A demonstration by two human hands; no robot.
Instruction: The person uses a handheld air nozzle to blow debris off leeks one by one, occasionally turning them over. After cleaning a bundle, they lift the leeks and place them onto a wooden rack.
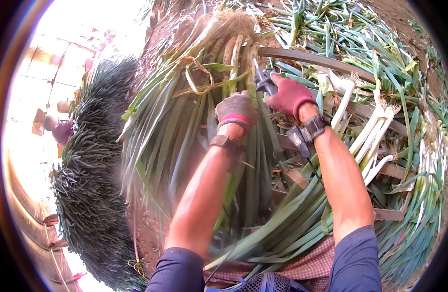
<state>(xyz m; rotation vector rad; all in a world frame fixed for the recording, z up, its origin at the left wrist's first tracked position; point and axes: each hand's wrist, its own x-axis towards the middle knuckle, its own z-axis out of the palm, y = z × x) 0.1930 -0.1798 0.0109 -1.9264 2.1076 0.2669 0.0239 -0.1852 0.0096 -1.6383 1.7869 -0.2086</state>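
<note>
My left hand (236,109), in a greyish-red work glove, is closed around a long leek-like green onion (233,68) just below its pale root end. Close on the right, my gloved right hand (288,96) grips a dark air-gun-like tool (266,83). Its thin nozzle points up toward the pale stalks, and a black hose (315,169) hangs below the wrist. Beneath my left hand lies a pile of green onions (185,121), with broad green leaves fanning down and left and tangled roots (226,24) at the top. My right fingers are partly hidden.
Peeled white-stemmed onions (372,129) lie to the right across a slatted frame (326,63). Loose leaves (341,29) cover the ground at upper right. On the left stands a dense row of growing onions (95,185), with another person (62,131) beyond it.
</note>
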